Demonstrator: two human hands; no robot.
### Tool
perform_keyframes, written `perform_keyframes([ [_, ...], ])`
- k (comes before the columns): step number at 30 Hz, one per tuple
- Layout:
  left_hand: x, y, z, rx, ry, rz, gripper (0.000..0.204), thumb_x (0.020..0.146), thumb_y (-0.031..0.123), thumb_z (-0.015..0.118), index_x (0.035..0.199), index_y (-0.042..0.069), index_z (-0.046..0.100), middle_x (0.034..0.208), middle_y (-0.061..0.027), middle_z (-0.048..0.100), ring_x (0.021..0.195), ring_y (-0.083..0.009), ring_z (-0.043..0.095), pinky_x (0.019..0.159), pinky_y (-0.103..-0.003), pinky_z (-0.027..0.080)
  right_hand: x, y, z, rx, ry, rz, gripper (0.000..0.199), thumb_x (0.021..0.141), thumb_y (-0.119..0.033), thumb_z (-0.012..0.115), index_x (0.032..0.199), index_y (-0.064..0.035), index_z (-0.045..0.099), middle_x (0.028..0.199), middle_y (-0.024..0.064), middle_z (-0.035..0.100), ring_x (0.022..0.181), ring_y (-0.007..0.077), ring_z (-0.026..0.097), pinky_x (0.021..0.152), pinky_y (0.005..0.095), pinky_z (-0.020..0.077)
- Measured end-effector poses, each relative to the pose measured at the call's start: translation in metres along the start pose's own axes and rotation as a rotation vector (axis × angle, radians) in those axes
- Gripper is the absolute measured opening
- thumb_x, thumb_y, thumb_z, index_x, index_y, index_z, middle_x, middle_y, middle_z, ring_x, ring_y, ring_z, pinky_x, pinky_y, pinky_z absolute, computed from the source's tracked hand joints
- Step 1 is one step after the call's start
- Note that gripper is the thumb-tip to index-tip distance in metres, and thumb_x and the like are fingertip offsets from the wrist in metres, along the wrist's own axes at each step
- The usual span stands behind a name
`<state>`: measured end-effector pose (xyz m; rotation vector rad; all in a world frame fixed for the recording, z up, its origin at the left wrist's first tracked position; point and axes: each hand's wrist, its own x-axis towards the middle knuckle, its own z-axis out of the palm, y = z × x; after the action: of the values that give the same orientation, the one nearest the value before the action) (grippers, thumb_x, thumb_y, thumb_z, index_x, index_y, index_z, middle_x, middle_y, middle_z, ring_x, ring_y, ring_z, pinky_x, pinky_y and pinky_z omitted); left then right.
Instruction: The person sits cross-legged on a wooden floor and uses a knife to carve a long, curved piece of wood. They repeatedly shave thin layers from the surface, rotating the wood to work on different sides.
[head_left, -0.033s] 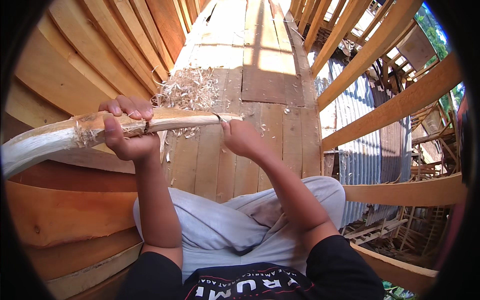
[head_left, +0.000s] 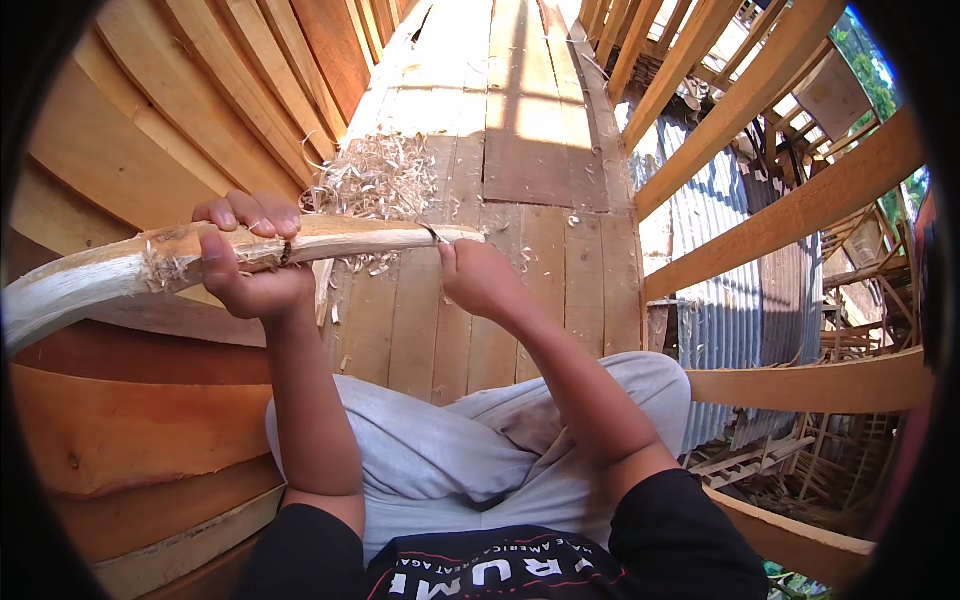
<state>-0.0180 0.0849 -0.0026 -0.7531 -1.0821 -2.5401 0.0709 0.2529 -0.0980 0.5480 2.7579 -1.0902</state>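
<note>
Item: curved wooden stick (head_left: 330,240), pale, bark stripped, lying crosswise in front of me above the plank floor (head_left: 540,290), its thick end running off to my left. My left hand (head_left: 250,265) is closed around the stick at mid-length, fingers curled over the top, thumb on the near side, beside a rough, frayed patch. My right hand (head_left: 480,280) is clenched just under the thin end, gripping a small dark blade (head_left: 432,234) whose tip touches the wood near the point; the handle is hidden in my fist. Wood shavings (head_left: 375,180) lie heaped on the floor beyond the stick, with loose curls under it. I sit cross-legged in grey trousers (head_left: 440,450). Sloping boards (head_left: 140,130) rise at my left; slanted beams (head_left: 780,215) and corrugated metal sheet (head_left: 720,320) stand at my right.
</note>
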Motion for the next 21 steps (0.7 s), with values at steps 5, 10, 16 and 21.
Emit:
perform_keyframes([
  [5,0.004,-0.007,0.0,-0.014,0.045,-0.014,0.03,0.082,0.042,0.053,0.08,0.013,0.042,0.06,-0.0011,0.042,0.051,-0.0136,0.042,0.052,-0.028,0.039,0.04,0.105,0.044,0.078,0.109,0.142,0.042,0.095,-0.027,0.037,0.087,0.0075,0.061,0.086,0.0306,0.061,0.085,0.0443,0.06,0.078,0.0514,0.0457],
  [10,0.008,-0.001,-0.01,0.022,0.103,0.002,0.031,0.082,0.042,0.053,0.08,0.013,0.043,0.06,-0.0009,0.042,0.05,-0.0134,0.041,0.052,-0.028,0.039,0.014,0.025,0.025,0.028,0.1,0.057,0.043,0.096,-0.029,0.037,0.086,0.0063,0.059,0.086,0.0289,0.061,0.085,0.045,0.058,0.077,0.0507,0.044],
  [16,0.009,-0.005,-0.007,-0.011,0.089,-0.022,0.032,0.082,0.042,0.055,0.08,0.013,0.042,0.06,-0.001,0.041,0.051,-0.0133,0.041,0.052,-0.028,0.038,0.033,0.075,0.037,0.08,0.18,0.042,0.041,0.096,-0.027,0.037,0.084,0.006,0.059,0.083,0.0292,0.061,0.082,0.0449,0.058,0.075,0.0518,0.044],
  [21,0.011,-0.001,-0.01,0.054,0.163,-0.015,0.033,0.079,0.045,0.053,0.077,0.014,0.041,0.061,-0.0015,0.039,0.052,-0.0138,0.04,0.052,-0.028,0.035,0.003,0.009,0.026,0.083,0.103,0.005,0.04,0.096,-0.028,0.037,0.084,0.0047,0.058,0.08,0.0285,0.061,0.081,0.044,0.059,0.074,0.0511,0.0457],
])
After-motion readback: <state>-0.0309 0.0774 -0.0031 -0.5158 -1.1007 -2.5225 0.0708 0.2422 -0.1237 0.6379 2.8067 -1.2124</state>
